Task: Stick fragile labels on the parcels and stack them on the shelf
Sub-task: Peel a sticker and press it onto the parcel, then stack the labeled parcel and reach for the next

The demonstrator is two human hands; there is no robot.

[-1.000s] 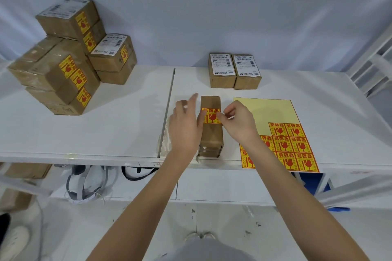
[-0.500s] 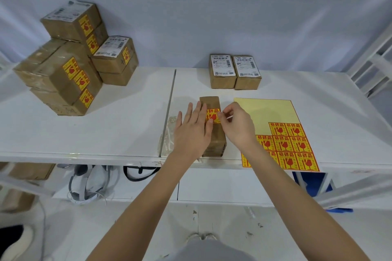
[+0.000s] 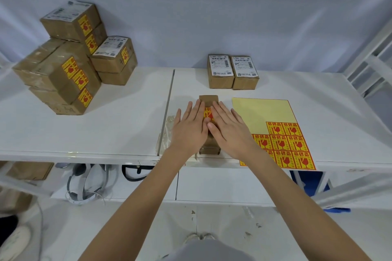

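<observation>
Both hands flat, left hand [image 3: 189,128] and right hand [image 3: 230,131], fingers straight and pressing the fragile label [image 3: 208,114] onto the parcel [image 3: 208,99] mid-table, label sheet [image 3: 263,112] at 3 o'clock. Uneven pressure probably leaves a wrinkle or lifted corner.

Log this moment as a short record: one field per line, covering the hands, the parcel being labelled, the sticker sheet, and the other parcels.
left hand: flat, pressing on parcel
right hand: flat, pressing on parcel
parcel in work: brown, under both hands
fragile label: on parcel top, partly covered
sticker sheet: right of parcel, upper part peeled
unlabelled parcels: two, side by side behind
labelled stack: far left
</observation>
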